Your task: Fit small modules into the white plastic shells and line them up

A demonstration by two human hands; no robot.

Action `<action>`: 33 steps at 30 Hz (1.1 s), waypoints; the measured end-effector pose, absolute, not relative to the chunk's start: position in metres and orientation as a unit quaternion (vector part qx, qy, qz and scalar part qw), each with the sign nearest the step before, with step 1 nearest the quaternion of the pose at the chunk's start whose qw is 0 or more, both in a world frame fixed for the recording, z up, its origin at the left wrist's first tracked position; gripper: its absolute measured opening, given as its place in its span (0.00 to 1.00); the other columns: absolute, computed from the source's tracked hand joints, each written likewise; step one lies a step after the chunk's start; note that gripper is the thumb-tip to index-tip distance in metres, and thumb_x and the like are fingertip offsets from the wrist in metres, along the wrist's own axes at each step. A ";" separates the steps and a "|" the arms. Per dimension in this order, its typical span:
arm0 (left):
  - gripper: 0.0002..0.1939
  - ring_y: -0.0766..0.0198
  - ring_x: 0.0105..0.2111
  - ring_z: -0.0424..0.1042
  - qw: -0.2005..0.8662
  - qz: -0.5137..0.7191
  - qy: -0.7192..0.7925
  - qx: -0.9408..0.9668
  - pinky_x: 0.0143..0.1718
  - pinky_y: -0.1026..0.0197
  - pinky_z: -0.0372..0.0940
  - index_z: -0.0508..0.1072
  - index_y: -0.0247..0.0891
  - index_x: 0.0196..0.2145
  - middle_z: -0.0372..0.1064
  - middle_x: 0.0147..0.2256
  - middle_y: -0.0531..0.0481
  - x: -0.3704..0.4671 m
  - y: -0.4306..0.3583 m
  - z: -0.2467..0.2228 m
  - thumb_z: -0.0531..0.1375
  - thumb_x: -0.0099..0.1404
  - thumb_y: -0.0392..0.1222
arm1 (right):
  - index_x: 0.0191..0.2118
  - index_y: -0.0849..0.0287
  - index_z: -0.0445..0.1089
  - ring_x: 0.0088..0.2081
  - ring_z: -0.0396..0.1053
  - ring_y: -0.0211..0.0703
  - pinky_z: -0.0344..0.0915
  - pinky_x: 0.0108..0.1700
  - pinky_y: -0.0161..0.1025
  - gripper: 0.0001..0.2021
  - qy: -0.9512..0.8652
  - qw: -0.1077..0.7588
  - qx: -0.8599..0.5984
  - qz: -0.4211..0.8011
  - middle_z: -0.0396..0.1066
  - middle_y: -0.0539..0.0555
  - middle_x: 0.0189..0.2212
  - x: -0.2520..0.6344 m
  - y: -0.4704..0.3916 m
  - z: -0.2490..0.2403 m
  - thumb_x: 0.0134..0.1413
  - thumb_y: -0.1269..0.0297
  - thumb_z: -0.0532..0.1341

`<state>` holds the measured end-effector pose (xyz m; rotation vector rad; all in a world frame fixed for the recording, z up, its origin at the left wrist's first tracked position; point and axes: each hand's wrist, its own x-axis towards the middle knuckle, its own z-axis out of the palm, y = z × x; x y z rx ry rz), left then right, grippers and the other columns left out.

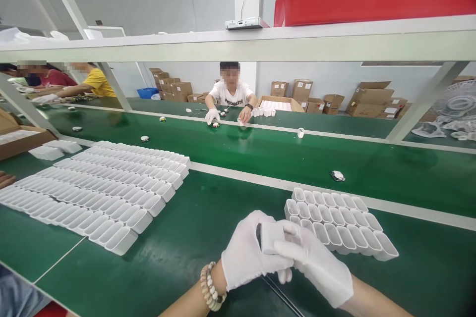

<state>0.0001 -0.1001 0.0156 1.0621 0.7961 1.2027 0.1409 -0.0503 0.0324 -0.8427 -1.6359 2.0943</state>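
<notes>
Low in the head view, my left hand [250, 245], in a white glove with a beaded bracelet at the wrist, is closed around the left side of a white plastic case [270, 237]. From the right, my right hand [316, 257], also gloved, has its fingers on the same case. Thin dark rods [281, 295] lie on the green table under my hands. Just beyond my right hand stand rows of open white cases [340, 217]. A much larger block of such cases [107, 183] covers the table at the left.
A green belt [238, 151] crosses the view, carrying small parts, among them a white-topped one [337, 176]. Across it a person [230, 91] handles parts beside an open carton [297, 104]. Overhead runs a shelf [186, 49] with a red tray [372, 0].
</notes>
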 end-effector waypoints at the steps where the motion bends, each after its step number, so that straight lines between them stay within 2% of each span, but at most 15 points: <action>1: 0.25 0.64 0.19 0.74 0.627 0.533 0.347 0.449 0.22 0.63 0.68 0.57 0.40 0.38 0.74 0.24 0.55 0.002 -0.100 0.015 0.70 0.51 0.39 | 0.36 0.63 0.68 0.20 0.69 0.36 0.63 0.23 0.31 0.24 -0.565 0.182 -0.300 0.747 0.70 0.49 0.17 0.141 -0.051 0.035 0.45 0.45 0.68; 4: 0.25 0.62 0.19 0.73 0.603 0.549 0.382 0.433 0.25 0.59 0.69 0.58 0.41 0.37 0.72 0.21 0.57 0.004 -0.099 0.013 0.70 0.51 0.42 | 0.29 0.62 0.69 0.19 0.67 0.34 0.60 0.23 0.31 0.20 -0.506 0.204 -0.282 0.789 0.68 0.49 0.17 0.142 -0.050 0.038 0.47 0.48 0.67; 6: 0.22 0.60 0.23 0.75 0.568 0.554 0.405 0.453 0.31 0.57 0.70 0.62 0.39 0.38 0.72 0.22 0.55 0.004 -0.095 0.014 0.69 0.52 0.44 | 0.27 0.62 0.69 0.20 0.65 0.32 0.60 0.24 0.29 0.17 -0.432 0.230 -0.278 0.826 0.68 0.49 0.19 0.143 -0.044 0.036 0.49 0.51 0.67; 8: 0.25 0.58 0.32 0.75 0.531 0.562 0.420 0.476 0.38 0.55 0.70 0.65 0.37 0.41 0.75 0.31 0.48 0.000 -0.091 0.015 0.70 0.50 0.46 | 0.30 0.61 0.71 0.22 0.64 0.31 0.60 0.24 0.28 0.13 -0.347 0.259 -0.285 0.855 0.69 0.49 0.22 0.145 -0.035 0.033 0.50 0.56 0.69; 10: 0.32 0.56 0.38 0.73 0.502 0.567 0.438 0.485 0.43 0.54 0.68 0.65 0.35 0.47 0.73 0.40 0.42 -0.004 -0.086 0.014 0.71 0.47 0.47 | 0.35 0.61 0.72 0.23 0.64 0.30 0.59 0.23 0.26 0.13 -0.275 0.282 -0.291 0.872 0.70 0.49 0.24 0.146 -0.027 0.033 0.47 0.59 0.71; 12: 0.36 0.56 0.38 0.71 0.486 0.560 0.459 0.489 0.43 0.53 0.67 0.64 0.33 0.51 0.71 0.42 0.39 -0.008 -0.082 0.012 0.69 0.48 0.49 | 0.37 0.61 0.72 0.23 0.64 0.30 0.58 0.22 0.25 0.15 -0.237 0.287 -0.293 0.881 0.70 0.49 0.25 0.147 -0.023 0.035 0.44 0.61 0.73; 14: 0.33 0.56 0.38 0.71 0.474 0.541 0.485 0.497 0.44 0.52 0.67 0.64 0.31 0.50 0.70 0.41 0.38 -0.010 -0.079 0.009 0.67 0.50 0.48 | 0.38 0.61 0.72 0.24 0.65 0.29 0.58 0.22 0.25 0.17 -0.251 0.286 -0.310 0.871 0.69 0.48 0.26 0.146 -0.023 0.039 0.43 0.60 0.73; 16: 0.30 0.55 0.39 0.70 0.460 0.515 0.517 0.507 0.45 0.50 0.66 0.65 0.31 0.49 0.69 0.42 0.37 -0.009 -0.078 0.006 0.65 0.52 0.48 | 0.38 0.60 0.72 0.24 0.64 0.31 0.59 0.22 0.26 0.18 -0.338 0.292 -0.352 0.822 0.68 0.49 0.26 0.147 -0.022 0.044 0.45 0.54 0.71; 19: 0.27 0.55 0.39 0.69 0.414 0.470 0.582 0.518 0.46 0.49 0.67 0.67 0.31 0.48 0.69 0.43 0.37 -0.008 -0.077 0.000 0.64 0.53 0.47 | 0.32 0.60 0.71 0.22 0.63 0.34 0.59 0.20 0.31 0.17 -0.455 0.324 -0.423 0.713 0.68 0.51 0.23 0.157 -0.005 0.051 0.48 0.48 0.66; 21: 0.27 0.55 0.40 0.69 0.371 0.435 0.615 0.544 0.47 0.49 0.67 0.68 0.32 0.48 0.69 0.43 0.39 -0.006 -0.077 -0.006 0.65 0.53 0.46 | 0.30 0.59 0.70 0.21 0.63 0.36 0.60 0.20 0.33 0.16 -0.485 0.361 -0.462 0.649 0.68 0.50 0.21 0.170 0.023 0.056 0.50 0.50 0.65; 23: 0.28 0.54 0.42 0.69 0.336 0.399 0.622 0.584 0.49 0.48 0.66 0.69 0.34 0.50 0.68 0.44 0.41 -0.005 -0.076 -0.013 0.66 0.52 0.46 | 0.32 0.59 0.70 0.22 0.65 0.36 0.62 0.24 0.33 0.12 -0.517 0.395 -0.505 0.567 0.68 0.48 0.21 0.186 0.062 0.058 0.51 0.55 0.66; 25: 0.30 0.52 0.46 0.69 0.317 0.368 0.615 0.621 0.52 0.48 0.65 0.69 0.35 0.53 0.67 0.48 0.41 -0.002 -0.074 -0.020 0.66 0.52 0.44 | 0.36 0.61 0.69 0.26 0.67 0.36 0.66 0.29 0.35 0.08 -0.544 0.405 -0.547 0.490 0.70 0.48 0.27 0.203 0.103 0.057 0.55 0.62 0.65; 28: 0.34 0.51 0.51 0.67 0.295 0.327 0.608 0.661 0.56 0.48 0.62 0.66 0.38 0.58 0.64 0.53 0.40 0.003 -0.072 -0.026 0.66 0.53 0.41 | 0.40 0.61 0.70 0.35 0.70 0.38 0.69 0.37 0.40 0.08 -0.575 0.389 -0.584 0.421 0.72 0.51 0.38 0.224 0.152 0.044 0.61 0.61 0.61; 30: 0.34 0.51 0.52 0.66 0.278 0.310 0.604 0.679 0.56 0.48 0.62 0.65 0.43 0.59 0.64 0.53 0.42 0.007 -0.071 -0.027 0.64 0.54 0.38 | 0.42 0.61 0.70 0.37 0.71 0.40 0.70 0.39 0.42 0.09 -0.591 0.366 -0.596 0.401 0.71 0.53 0.41 0.236 0.170 0.031 0.62 0.60 0.60; 33: 0.29 0.52 0.50 0.68 0.254 0.302 0.590 0.704 0.54 0.49 0.64 0.68 0.50 0.55 0.66 0.51 0.46 0.011 -0.071 -0.027 0.62 0.56 0.35 | 0.44 0.61 0.70 0.36 0.72 0.39 0.71 0.38 0.41 0.10 -0.613 0.332 -0.602 0.390 0.72 0.53 0.40 0.261 0.183 0.015 0.62 0.60 0.60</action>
